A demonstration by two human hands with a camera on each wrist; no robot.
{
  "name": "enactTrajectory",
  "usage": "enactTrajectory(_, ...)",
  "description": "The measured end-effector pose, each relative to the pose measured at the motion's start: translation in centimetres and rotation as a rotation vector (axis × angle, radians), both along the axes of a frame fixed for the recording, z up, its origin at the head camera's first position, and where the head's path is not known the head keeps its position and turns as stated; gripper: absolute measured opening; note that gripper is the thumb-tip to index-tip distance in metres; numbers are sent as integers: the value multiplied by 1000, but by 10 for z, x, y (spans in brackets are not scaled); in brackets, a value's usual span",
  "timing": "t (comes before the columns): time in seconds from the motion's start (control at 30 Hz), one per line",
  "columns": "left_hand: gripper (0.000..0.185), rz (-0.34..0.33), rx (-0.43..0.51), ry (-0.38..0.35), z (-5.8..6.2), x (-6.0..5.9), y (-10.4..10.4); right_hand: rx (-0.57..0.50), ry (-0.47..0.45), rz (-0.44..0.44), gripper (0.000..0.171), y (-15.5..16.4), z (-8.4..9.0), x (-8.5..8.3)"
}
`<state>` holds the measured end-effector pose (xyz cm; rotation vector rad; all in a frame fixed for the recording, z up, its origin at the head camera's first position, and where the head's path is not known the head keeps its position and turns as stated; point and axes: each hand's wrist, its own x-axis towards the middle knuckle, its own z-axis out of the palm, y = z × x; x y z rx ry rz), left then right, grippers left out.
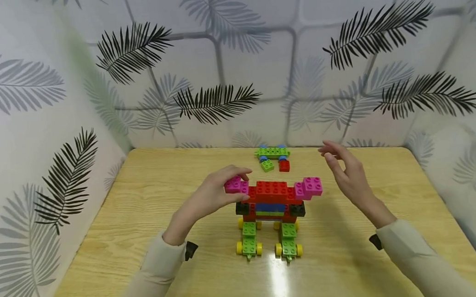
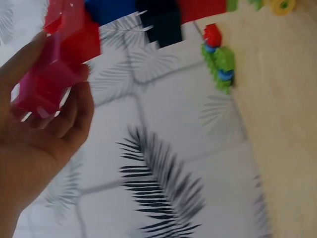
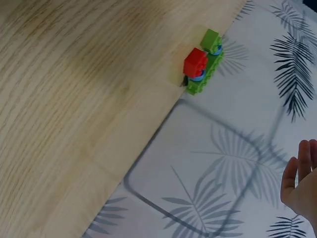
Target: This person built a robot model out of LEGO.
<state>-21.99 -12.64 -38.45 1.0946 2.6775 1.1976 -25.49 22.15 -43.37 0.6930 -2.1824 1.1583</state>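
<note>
A toy-brick figure [image 1: 272, 208] stands in the middle of the wooden table [image 1: 144, 228]: red top, black and blue middle, green legs on yellow wheels, pink bricks at both ends. My left hand [image 1: 218, 193] pinches the left pink brick [image 1: 235, 185], which shows in the left wrist view as a pink brick [image 2: 47, 82] between thumb and fingers. My right hand [image 1: 347, 170] hovers to the right of the figure with straight fingers, holding nothing; only its fingertips [image 3: 302, 178] show in the right wrist view.
A small green, red and blue brick piece [image 1: 272, 157] lies near the table's far edge, also seen as the brick piece [image 3: 203, 62] by the wall. Leaf-patterned walls [image 1: 34, 135] close in the table at left, back and right.
</note>
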Motion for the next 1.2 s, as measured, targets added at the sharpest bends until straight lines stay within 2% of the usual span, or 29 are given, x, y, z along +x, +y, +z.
enactTrajectory(0.07,56,15,137,-67,-13,1,-1,48,-88,-6,37,-1,-10,-11)
enactTrajectory(0.2,57,86,356,-220,-36,3,5,175,-238,48,38,-11,-27,-31)
enactTrajectory(0.33,58,149,483,-317,-50,5,13,294,-309,81,39,-24,-37,-51)
enactTrajectory(0.5,57,136,606,-375,-62,8,21,397,-343,97,40,-33,-54,-74)
enactTrajectory(0.63,55,119,653,-403,-69,10,24,426,-390,84,41,-35,-68,-85)
enactTrajectory(0.8,47,126,662,-404,-74,11,25,414,-438,47,43,-36,-77,-90)
enactTrajectory(0.93,41,129,649,-387,-76,11,24,438,-425,17,40,-39,-82,-91)
enactTrajectory(1.07,41,134,629,-383,-77,11,22,484,-406,-10,35,-42,-85,-91)
enactTrajectory(1.2,41,137,622,-383,-77,11,23,487,-388,-27,31,-45,-85,-92)
